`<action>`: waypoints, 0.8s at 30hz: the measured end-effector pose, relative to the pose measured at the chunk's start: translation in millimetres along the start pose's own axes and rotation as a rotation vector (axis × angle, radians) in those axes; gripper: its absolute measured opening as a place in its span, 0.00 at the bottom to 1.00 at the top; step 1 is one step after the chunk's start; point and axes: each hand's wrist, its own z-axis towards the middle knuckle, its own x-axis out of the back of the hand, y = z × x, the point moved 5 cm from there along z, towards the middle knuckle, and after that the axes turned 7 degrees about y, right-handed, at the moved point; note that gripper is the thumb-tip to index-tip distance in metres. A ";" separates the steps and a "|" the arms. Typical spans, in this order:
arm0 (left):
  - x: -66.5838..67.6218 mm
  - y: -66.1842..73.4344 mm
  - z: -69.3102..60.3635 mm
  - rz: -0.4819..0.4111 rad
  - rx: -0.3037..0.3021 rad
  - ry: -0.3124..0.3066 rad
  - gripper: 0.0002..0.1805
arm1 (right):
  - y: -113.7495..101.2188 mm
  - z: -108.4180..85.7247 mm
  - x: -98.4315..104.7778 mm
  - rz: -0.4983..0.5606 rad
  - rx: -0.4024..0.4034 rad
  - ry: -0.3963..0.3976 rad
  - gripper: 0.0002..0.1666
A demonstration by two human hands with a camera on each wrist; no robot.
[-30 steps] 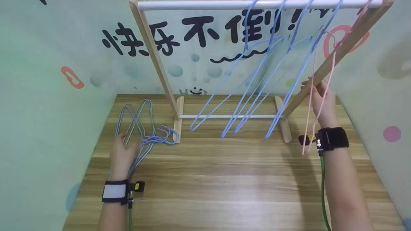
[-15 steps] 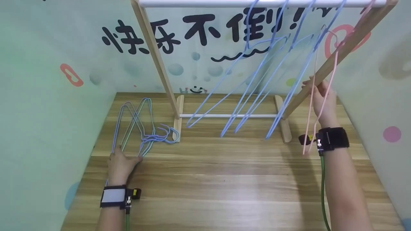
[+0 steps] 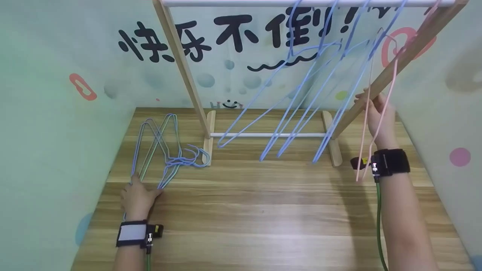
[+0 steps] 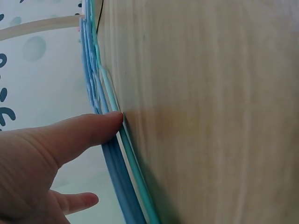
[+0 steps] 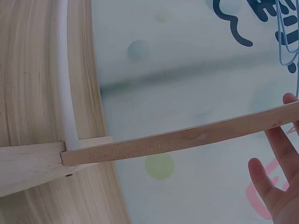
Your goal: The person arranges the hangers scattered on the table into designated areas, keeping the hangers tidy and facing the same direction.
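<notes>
On the left of the table lies a stack of blue and green wire hangers (image 3: pixel 160 141), with hooks pointing right. My left hand (image 3: pixel 138 199) spreads over the stack's near end, thumb at its right edge and fingers toward the left. In the left wrist view the straight thumb (image 4: pixel 96 128) touches the bundled hanger wires. My right hand (image 3: pixel 380 116) holds the right wooden post (image 3: pixel 391 69) of a hanging rack, partly behind a pink hanger (image 3: pixel 392 77). Fingers show on both sides of that post in the right wrist view.
Several blue hangers (image 3: pixel 301 88) hang from the rack's white top bar (image 3: pixel 233 3). A lower white bar (image 3: pixel 256 134) joins the rack's wooden feet. Printed walls (image 3: pixel 41 135) enclose the wooden table (image 3: pixel 260 210) at left, back and right.
My left hand has slid toward the near side along the hanger stack, its thumb now at the stack's right edge. The right hand stays at the post. The head view shifts slightly.
</notes>
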 end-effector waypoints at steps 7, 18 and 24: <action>3.4 -3.2 -0.1 -0.061 -0.005 0.036 0.54 | 1.2 1.1 0.8 -0.005 -0.005 0.004 0.18; 11.4 -7.3 -6.2 -0.183 0.060 0.097 0.52 | 2.1 3.5 0.0 0.065 -0.034 0.006 0.18; 20.5 -1.4 -10.0 -0.312 0.085 0.114 0.51 | 2.0 2.5 0.0 0.059 -0.033 0.007 0.18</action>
